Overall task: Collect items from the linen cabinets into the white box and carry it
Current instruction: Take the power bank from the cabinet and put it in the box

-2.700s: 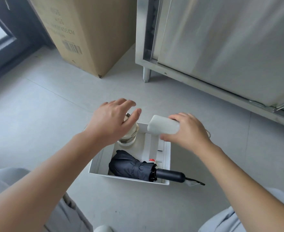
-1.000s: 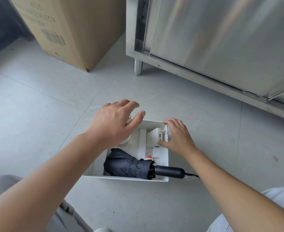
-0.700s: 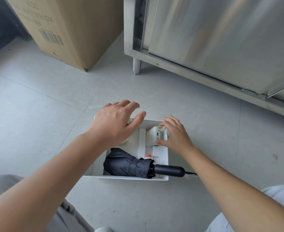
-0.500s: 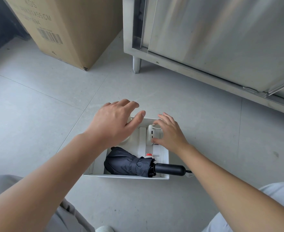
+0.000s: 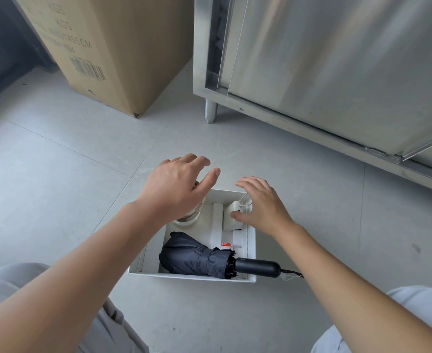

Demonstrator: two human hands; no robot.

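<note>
Resting on grey tile floor (image 5: 57,174): white box (image 5: 192,275); steel cabinet (image 5: 337,72) behind.

A white box (image 5: 194,274) sits on the grey floor (image 5: 57,174) before a steel cabinet (image 5: 337,72), with a carton (image 5: 113,47) behind. In it lies a folded black umbrella (image 5: 194,258), its handle over the right rim. The left hand (image 5: 176,189) hovers spread over a jar (image 5: 192,216); the right hand (image 5: 260,205), fingers loose, touches a white adapter (image 5: 231,215).
</note>
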